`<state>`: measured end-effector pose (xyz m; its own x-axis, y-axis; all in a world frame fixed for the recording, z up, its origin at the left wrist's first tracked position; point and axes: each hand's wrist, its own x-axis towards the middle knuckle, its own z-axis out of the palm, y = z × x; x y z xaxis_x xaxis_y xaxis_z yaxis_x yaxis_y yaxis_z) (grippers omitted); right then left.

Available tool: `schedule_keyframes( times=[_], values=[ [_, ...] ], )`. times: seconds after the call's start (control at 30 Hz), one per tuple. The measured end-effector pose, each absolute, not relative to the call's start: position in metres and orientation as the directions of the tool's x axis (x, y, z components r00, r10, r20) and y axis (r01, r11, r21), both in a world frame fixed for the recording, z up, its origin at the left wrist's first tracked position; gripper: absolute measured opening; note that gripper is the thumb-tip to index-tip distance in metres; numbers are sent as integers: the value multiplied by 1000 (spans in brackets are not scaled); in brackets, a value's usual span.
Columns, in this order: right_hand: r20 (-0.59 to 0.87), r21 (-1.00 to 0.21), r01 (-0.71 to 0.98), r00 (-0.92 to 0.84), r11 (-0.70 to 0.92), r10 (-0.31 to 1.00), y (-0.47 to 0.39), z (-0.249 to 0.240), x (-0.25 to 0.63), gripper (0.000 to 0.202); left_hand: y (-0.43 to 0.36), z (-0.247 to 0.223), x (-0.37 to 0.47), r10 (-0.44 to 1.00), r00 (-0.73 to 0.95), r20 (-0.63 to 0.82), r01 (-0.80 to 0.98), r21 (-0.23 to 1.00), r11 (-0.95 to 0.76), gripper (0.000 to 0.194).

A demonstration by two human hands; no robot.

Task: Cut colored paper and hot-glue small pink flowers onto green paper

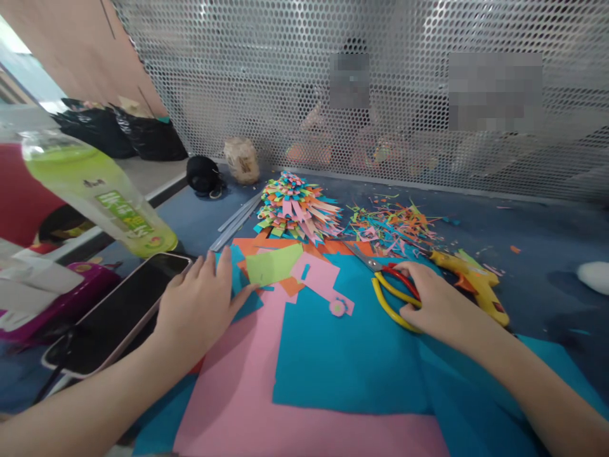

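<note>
My right hand (428, 295) grips the handles of a pair of scissors (394, 298) with red and yellow grips, its blades pointing away over the blue paper (352, 362). My left hand (200, 304) lies with fingers spread on paper, close to the phone. Between the hands are a lime-green paper piece (273, 263), a pink paper piece with a slot (318, 274) and a small round pink paper flower (337, 307). A large pink sheet (238, 387) lies beneath the blue one. Behind them stands a cone of layered colourful paper strips (299, 209).
A yellow glue gun (471, 279) lies right of my right hand, below a heap of paper shreds (394, 225). On the left are a phone (118, 317), a green drink bottle (99, 190) and clear glue sticks (235, 222). Perforated metal mesh (285, 82) borders the back.
</note>
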<state>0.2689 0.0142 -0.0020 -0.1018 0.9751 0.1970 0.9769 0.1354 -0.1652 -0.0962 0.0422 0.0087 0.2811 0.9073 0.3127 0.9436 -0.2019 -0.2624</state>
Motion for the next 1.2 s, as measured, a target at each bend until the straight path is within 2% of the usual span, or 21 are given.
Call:
schedule_keyframes(
  times=[0.07, 0.17, 0.27, 0.37, 0.43, 0.53, 0.67, 0.87, 0.97, 1.1, 1.2],
  values=[
    [178, -155, 982, -77, 105, 981, 12, 2, 266, 50, 42, 9, -95, 902, 258, 346, 950, -259, -173, 74],
    [138, -147, 988, -29, 49, 990, 10, 6, 263, 46, 40, 13, -93, 872, 287, 396, 954, -198, -224, 77],
    [105, -151, 988, 42, -25, 994, 10, 7, 262, 46, 39, 18, -91, 795, 372, 478, 928, -170, -332, 56],
    [92, -164, 984, 82, -66, 992, 10, 7, 260, 44, 38, 18, -93, 656, 516, 550, 846, -209, -490, 30],
    [105, -190, 978, 107, -85, 989, 10, 8, 258, 45, 38, 16, -96, 578, 608, 545, 770, -226, -597, 24],
    [131, -222, 968, 147, -115, 981, 9, 10, 254, 49, 39, 11, -101, 531, 674, 514, 691, -185, -699, 22],
    [157, -352, 933, 139, -76, 978, 4, 12, 245, 44, 42, 1, -106, 517, 698, 495, 642, -115, -758, 25],
    [274, -528, 847, 109, 55, 956, 2, 9, 237, 47, 44, -6, -108, 514, 699, 497, 606, -31, -795, 31],
    [273, -491, 869, 82, 65, 958, 4, 7, 236, 46, 44, -3, -103, 466, 721, 513, 559, -34, -828, 33],
    [231, -330, 942, 23, 57, 973, 5, 5, 234, 46, 43, 3, -88, 449, 731, 514, 558, -72, -827, 32],
    [179, -271, 958, -44, 92, 983, 4, 3, 230, 44, 40, 6, -73, 417, 755, 506, 497, -25, -868, 30]
  ],
)
